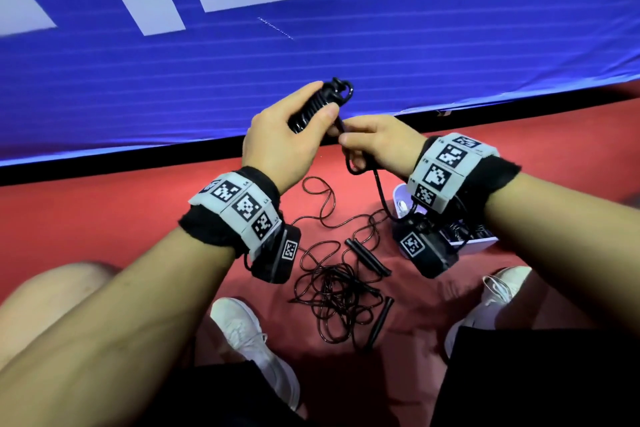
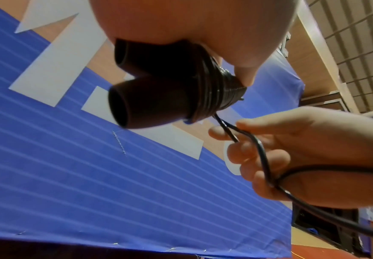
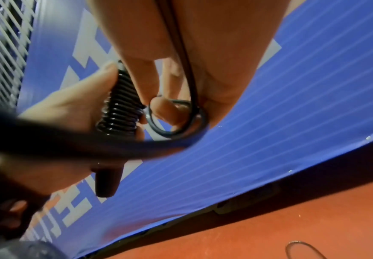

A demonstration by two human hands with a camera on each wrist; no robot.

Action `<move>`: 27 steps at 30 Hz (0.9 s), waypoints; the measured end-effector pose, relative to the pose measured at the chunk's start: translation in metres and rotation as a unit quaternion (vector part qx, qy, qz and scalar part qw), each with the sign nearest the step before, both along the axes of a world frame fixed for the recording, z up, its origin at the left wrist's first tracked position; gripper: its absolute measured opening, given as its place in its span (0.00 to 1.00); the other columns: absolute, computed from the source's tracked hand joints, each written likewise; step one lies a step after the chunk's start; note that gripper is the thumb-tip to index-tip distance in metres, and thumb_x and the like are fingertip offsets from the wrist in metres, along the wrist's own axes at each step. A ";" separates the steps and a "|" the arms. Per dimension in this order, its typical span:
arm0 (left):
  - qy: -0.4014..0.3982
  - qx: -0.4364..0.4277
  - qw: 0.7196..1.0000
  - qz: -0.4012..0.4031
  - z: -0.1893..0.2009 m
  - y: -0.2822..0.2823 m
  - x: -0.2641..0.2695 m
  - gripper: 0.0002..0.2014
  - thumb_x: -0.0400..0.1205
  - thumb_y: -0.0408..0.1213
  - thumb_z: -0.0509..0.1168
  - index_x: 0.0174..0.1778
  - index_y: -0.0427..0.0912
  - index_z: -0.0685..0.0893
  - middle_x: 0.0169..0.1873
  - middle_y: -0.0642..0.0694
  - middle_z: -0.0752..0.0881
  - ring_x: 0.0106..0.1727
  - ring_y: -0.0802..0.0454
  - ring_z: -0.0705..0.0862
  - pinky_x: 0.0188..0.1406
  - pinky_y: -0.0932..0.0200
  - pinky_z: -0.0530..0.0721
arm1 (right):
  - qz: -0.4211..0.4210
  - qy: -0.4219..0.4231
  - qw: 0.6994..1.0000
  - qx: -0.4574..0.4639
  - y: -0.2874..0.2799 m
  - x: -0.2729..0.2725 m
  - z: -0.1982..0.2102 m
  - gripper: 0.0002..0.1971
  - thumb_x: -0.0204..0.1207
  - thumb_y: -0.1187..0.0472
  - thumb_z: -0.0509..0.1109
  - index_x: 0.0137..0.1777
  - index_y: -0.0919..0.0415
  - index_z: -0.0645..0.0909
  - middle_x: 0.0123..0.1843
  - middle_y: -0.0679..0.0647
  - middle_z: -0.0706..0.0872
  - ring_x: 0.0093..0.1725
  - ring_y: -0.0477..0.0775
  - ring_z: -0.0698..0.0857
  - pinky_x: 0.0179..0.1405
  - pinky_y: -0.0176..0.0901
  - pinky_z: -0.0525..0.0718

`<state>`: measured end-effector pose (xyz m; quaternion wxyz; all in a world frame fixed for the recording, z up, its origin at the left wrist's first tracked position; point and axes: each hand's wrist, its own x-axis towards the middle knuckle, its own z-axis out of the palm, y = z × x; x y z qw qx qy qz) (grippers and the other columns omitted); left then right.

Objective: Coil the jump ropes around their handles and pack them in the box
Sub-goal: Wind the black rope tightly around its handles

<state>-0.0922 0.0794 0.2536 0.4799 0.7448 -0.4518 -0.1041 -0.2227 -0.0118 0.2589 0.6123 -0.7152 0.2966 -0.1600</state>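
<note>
My left hand (image 1: 287,135) grips a pair of black jump-rope handles (image 1: 313,107) with black rope coiled tightly round them (image 3: 119,112); their two butt ends (image 2: 136,105) point at the left wrist camera. My right hand (image 1: 374,142) sits just to the right and pinches the free black rope (image 2: 261,154), which loops round its fingers (image 3: 176,119) and hangs down. On the red floor below lies a second jump rope (image 1: 332,295) in a loose tangle with its two black handles (image 1: 367,256) apart. A white box (image 1: 481,236) sits under my right wrist, mostly hidden.
A blue banner with white shapes (image 1: 311,45) stands close ahead, its black base strip along the red floor (image 1: 104,211). My knees and white shoes (image 1: 249,333) flank the tangled rope. A loose rope loop (image 3: 301,248) lies on the floor.
</note>
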 end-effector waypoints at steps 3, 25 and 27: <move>0.009 0.013 1.000 0.019 -0.002 -0.003 0.004 0.22 0.71 0.65 0.62 0.60 0.68 0.83 0.40 0.67 0.87 0.43 0.58 0.85 0.54 0.49 0.86 | -0.003 0.040 0.997 -0.071 0.001 0.002 -0.004 0.08 0.72 0.75 0.65 0.44 0.61 0.78 0.29 0.52 0.74 0.24 0.48 0.70 0.28 0.38 0.72; -0.159 0.165 0.971 0.062 -0.004 -0.001 0.022 0.25 0.81 0.61 0.61 0.74 0.62 0.74 0.55 0.48 0.86 0.61 0.44 0.81 0.54 0.51 0.77 | 0.082 0.195 0.907 -0.363 0.010 -0.008 0.009 0.15 0.82 0.53 0.61 0.34 0.56 0.69 0.28 0.48 0.72 0.31 0.52 0.72 0.31 0.46 0.64; -0.158 0.170 0.971 0.059 -0.006 -0.002 0.022 0.25 0.81 0.62 0.61 0.75 0.62 0.74 0.56 0.49 0.86 0.62 0.45 0.81 0.55 0.51 0.76 | 0.087 0.187 0.894 -0.398 0.014 -0.008 0.013 0.13 0.83 0.54 0.60 0.37 0.58 0.71 0.27 0.48 0.72 0.33 0.54 0.72 0.34 0.44 0.64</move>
